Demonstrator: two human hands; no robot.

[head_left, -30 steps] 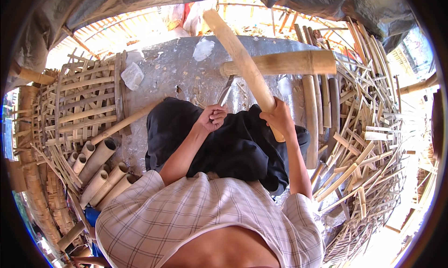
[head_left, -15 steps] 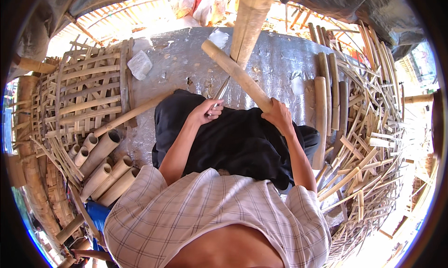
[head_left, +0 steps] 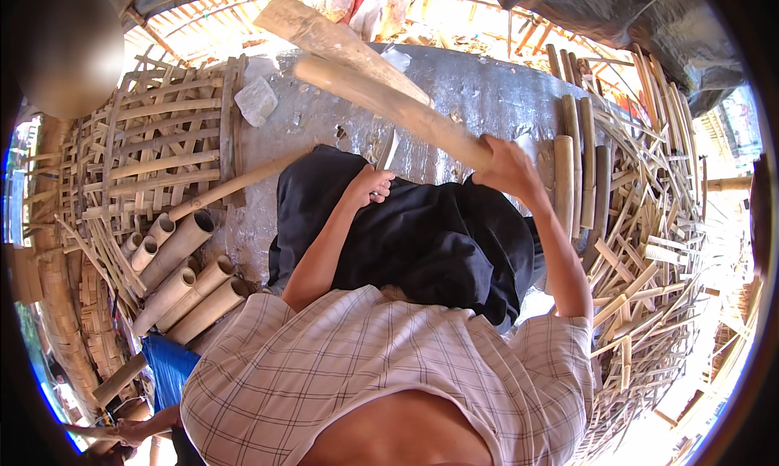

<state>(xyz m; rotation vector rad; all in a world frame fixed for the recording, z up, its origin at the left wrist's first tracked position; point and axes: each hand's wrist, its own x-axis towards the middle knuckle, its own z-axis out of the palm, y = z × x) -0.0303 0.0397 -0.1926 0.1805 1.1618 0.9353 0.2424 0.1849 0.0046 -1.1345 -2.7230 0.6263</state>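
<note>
My left hand [head_left: 370, 186] is closed round the handle of a knife [head_left: 389, 151], whose blade points away from me above the black cloth [head_left: 389, 239] over my lap. My right hand [head_left: 510, 170] grips the near end of a thick bamboo stick [head_left: 389, 107], which slants up and leftward across the middle. Just beyond the stick, a wide bamboo piece [head_left: 341, 45] tilts to the left, its lower end partly behind the stick. Whether the stick and the bamboo piece touch, I cannot tell.
Cut bamboo tubes [head_left: 191, 295] and a woven bamboo panel [head_left: 166, 149] are at the left. Bamboo lengths [head_left: 586, 161] and a heap of split strips [head_left: 649, 222] lie at the right. A whitish block [head_left: 256, 101] rests on the grey sheet [head_left: 316, 109]. Another person's hand [head_left: 130, 432] shows at lower left.
The wide bamboo piece has tipped from near upright to a leftward slant. My right hand has moved right and up, and its stick lies flatter. A blurred round shape now shows at upper left.
</note>
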